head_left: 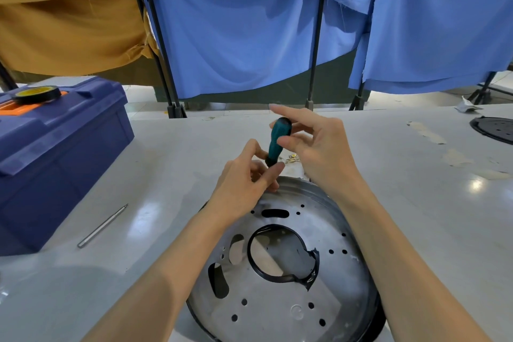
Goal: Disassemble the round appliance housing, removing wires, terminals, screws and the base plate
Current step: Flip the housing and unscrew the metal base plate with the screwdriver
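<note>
Round housing (273,298) lay flat. Left hand (244,183) pinched the screwdriver (279,134) low for steadiness; right hand (319,147) pinched its handle, probably to turn.

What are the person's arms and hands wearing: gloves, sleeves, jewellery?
Nothing visible. The left hand and right hand are ungloved, no rings showing. The left forearm and right forearm are bare to the frame edge: no sleeves, watch or wristbands.
</note>
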The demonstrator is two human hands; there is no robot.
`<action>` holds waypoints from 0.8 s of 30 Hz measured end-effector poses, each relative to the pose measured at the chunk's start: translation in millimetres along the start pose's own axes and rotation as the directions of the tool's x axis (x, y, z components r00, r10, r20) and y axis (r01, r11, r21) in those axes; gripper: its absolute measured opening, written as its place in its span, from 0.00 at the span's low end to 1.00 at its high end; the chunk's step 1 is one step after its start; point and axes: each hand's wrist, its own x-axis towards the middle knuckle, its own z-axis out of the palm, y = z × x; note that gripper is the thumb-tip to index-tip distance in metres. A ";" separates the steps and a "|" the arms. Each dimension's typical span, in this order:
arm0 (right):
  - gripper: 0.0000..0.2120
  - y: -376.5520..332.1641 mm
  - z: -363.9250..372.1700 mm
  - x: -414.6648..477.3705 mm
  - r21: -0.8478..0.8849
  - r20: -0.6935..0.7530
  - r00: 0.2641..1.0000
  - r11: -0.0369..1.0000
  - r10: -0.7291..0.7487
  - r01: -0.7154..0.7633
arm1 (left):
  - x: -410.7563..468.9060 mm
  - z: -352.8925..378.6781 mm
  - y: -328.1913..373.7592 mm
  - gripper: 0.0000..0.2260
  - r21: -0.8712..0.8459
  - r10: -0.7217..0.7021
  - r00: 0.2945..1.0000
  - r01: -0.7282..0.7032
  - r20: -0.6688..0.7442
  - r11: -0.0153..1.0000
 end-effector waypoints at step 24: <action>0.18 2.1 0.4 1.1 -0.016 0.005 1.000 1.000 -0.011 0.012 | -1.6 -2.0 6.2 0.05 -0.031 -0.011 1.000 0.011 -0.003 0.999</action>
